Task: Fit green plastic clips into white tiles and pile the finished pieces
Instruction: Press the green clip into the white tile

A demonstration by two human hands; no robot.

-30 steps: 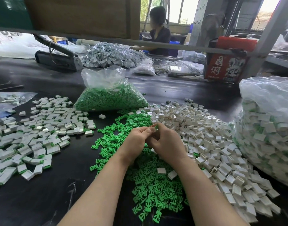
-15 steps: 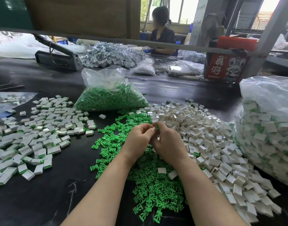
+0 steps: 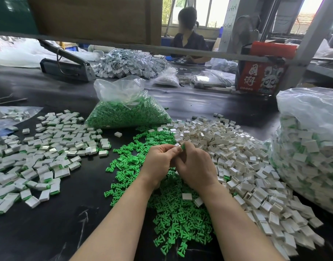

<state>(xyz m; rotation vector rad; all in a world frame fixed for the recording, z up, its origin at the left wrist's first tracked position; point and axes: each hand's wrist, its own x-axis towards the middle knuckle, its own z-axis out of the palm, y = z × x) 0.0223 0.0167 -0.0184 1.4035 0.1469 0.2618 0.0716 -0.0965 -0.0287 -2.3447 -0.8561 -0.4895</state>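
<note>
Both hands meet above the loose green clips spread on the black table. The left hand has its fingers curled, thumb and fingertips pinching a small white tile. The right hand is curled too, pinching a green clip that touches the tile's edge; whether the clip is seated in the tile cannot be told. To the right lies a heap of empty white tiles, touching the clip spread. To the left, apart from the clips, lies the pile of finished pieces, white with green edges. Behind the clips stands a clear bag of clips, and at the far right a large bag of finished pieces. Across the table another person sits beyond a metal rail.
</note>
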